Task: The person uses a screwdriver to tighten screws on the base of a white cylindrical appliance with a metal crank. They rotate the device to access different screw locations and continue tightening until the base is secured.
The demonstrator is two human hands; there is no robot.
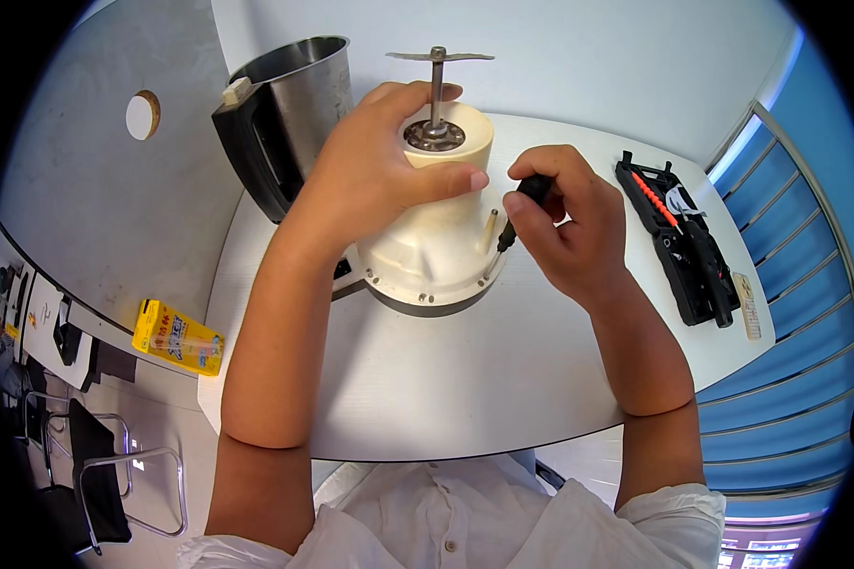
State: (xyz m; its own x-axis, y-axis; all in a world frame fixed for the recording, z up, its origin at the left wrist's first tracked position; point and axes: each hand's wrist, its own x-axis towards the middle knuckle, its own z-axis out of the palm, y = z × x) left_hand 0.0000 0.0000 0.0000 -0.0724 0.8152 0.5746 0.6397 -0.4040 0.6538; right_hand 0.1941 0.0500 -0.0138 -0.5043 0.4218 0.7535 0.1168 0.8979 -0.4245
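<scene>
A cream-coloured soymilk-maker head (413, 251) stands upside down on the white table, its metal shaft and flat blade (439, 57) pointing up. Around its rim sit several small screws. My left hand (380, 156) wraps round its upper part, thumb across the front and fingers behind. In my right hand (574, 223) is a black-handled screwdriver (533, 194), tilted so that its thin shaft runs down to the right side of the rim. Whether its tip sits in a screw is too small to tell. Behind my left hand stands a steel jug (304, 85) with a black handle.
On the right of the table (465, 408) lies an open black tool case (678, 237) with an orange-red piece in it. A yellow box (177, 339) is at the left edge. A grey partition (114, 218) rises at left, a metal railing (816, 190) at right. Chairs (100, 474) stand lower left.
</scene>
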